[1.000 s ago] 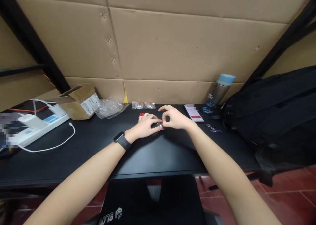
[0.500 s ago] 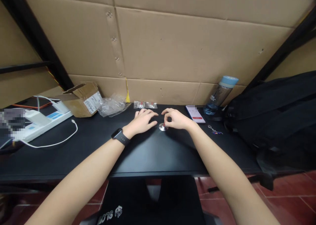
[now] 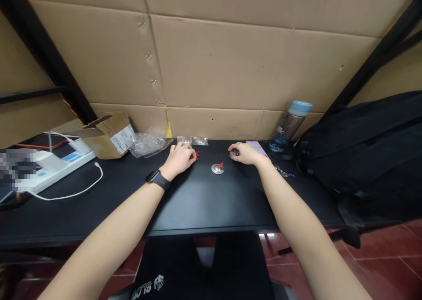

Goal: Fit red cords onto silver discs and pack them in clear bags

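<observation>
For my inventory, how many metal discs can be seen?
4: one loose disc at centre, one half-hidden disc at the right hand, two wrapped discs beyond the left hand. Others may be hidden.

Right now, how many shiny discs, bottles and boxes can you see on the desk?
Loose disc: 1
Partly hidden disc at the right hand: 1
Discs in clear wrapping: 2
Bottle: 1
Box: 1
Total: 6

creased cardboard wall (image 3: 214,67) | slanting black posts (image 3: 49,58) | black desk (image 3: 211,207) | red tiled floor (image 3: 385,254)
</observation>
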Demonstrator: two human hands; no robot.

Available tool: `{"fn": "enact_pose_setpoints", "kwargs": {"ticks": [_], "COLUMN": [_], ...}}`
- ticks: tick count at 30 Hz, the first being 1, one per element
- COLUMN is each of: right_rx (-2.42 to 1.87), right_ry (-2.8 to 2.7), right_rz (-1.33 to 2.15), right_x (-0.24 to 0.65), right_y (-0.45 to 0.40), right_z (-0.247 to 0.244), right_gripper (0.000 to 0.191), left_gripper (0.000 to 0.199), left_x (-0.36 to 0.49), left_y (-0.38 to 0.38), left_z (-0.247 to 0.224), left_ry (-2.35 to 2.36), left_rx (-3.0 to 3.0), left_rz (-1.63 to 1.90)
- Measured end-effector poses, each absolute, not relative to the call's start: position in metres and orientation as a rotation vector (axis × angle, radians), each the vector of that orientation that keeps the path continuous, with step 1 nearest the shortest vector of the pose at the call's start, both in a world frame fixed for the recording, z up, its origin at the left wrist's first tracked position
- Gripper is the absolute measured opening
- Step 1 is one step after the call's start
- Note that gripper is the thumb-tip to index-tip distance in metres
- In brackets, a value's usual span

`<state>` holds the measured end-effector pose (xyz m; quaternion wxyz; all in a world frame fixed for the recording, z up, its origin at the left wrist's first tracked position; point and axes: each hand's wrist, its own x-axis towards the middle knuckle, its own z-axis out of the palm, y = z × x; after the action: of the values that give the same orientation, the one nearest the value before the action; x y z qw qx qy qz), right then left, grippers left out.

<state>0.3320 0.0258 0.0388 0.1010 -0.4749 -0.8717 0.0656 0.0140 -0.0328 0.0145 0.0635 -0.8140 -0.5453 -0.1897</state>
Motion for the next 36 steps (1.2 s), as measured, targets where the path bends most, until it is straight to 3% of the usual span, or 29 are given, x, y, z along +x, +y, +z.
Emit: {"fn": "enact_pose_setpoints", "kwargs": {"ticks": [16, 28, 36], "right_rx": [-1.413, -1.505, -1.555], "right_ry": [-2.552, -2.605, -2.597], "right_rz": [0.28, 0.246, 0.188], "right_x": [0.341, 0.341, 0.334], "right_y": [0.027, 0.025, 0.019], "right_z": [0.045, 0.052, 0.055], "right_gripper": [0.031, 0.041, 0.032], "left_gripper": [0.014, 0.009, 0.015], "left_x": [0.028, 0.032, 0.033], "left_y": [-0.042, -0.045, -0.047], "left_z": [0.03, 0.031, 0.032], "left_ry": [-1.732, -1.739, -1.762], "left_rx": [-2.47, -2.497, -2.462], "left_rz": [-0.979, -1.014, -0.992]}}
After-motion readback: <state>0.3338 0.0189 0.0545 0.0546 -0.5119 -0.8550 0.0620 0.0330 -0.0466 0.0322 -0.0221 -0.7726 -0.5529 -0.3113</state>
